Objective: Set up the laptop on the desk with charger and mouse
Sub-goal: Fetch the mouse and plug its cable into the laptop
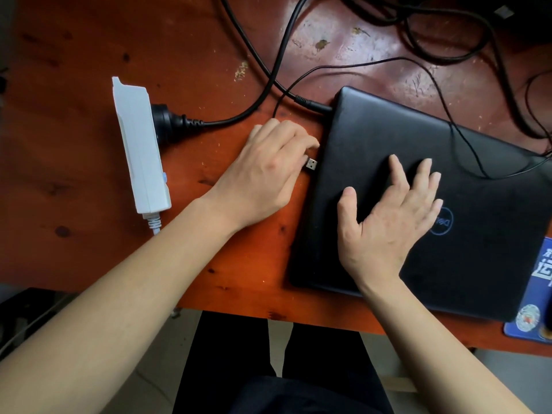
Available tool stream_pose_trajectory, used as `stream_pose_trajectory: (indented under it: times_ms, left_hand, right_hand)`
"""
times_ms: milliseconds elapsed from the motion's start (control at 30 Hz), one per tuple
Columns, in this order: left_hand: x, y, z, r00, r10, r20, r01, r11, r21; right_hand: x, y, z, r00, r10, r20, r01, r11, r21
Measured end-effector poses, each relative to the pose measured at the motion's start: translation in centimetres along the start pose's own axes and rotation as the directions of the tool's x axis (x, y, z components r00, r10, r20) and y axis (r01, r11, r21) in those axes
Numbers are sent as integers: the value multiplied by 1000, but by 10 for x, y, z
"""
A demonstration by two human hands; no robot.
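Currently, head view only. Laptop (418, 189) lies shut and flat on the red-brown counter (74, 70), right of centre, turned at an angle, logo up. Right hand (388, 222) rests flat on the lid, fingers spread, gripping nothing. Left hand (268, 171) sits on the counter just beside the laptop's left edge, fingers closed around a USB plug (311, 166); the metal end points at that edge, very near it, contact not clear. Thin black cable (448, 121) loops from near the left hand across the counter and over the lid.

Charger plug (313, 104) meets the laptop's far left corner; whether it is fully seated, cannot tell. White power strip (140, 144) lies left of the hands, black mains plug (167, 122) in its side, thick black cord running off to the far edge. More black cables tangled at far right. Blue mouse pad (534, 294) pokes out from under the laptop's right side at the near counter edge. Mouse itself not visible.
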State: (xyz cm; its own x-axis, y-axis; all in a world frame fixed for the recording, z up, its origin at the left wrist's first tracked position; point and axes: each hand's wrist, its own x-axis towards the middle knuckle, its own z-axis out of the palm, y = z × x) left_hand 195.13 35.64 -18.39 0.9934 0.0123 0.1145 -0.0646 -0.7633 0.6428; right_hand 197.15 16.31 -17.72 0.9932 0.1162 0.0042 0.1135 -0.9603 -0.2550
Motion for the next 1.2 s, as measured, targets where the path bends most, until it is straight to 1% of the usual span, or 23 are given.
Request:
stream_pose_trajectory:
  times_ms: [100,267,433,733,933,1067,1200]
  left_hand:
    - [-8,-5,-2,998,-47,-52,46,999,-21]
    - [-15,-3,-1,998,-41,-52,46,994,100]
    - [-31,-6,-2,1000,-7,-14,8,995,96]
    - [-36,4,2,997,-71,-23,73,994,87]
    - [-41,3,1,999,-37,-8,38,997,70]
    - [-41,3,3,999,-27,-22,29,994,101]
    - [-42,6,6,997,-57,-46,62,989,131]
  right_hand:
    - [0,0,0,1000,0,3,0,1000,1]
    - [0,-1,0,1000,0,-1,0,1000,4]
    - [0,-1,0,1000,3,-4,-3,1000,-9]
    - [0,1,1,1000,-2,1,2,1000,-11]
    - [0,1,1,1000,-1,5,1,1000,-6]
    - [0,1,2,1000,-2,6,2,1000,-7]
    - [0,1,2,1000,-5,1,5,1000,-7]
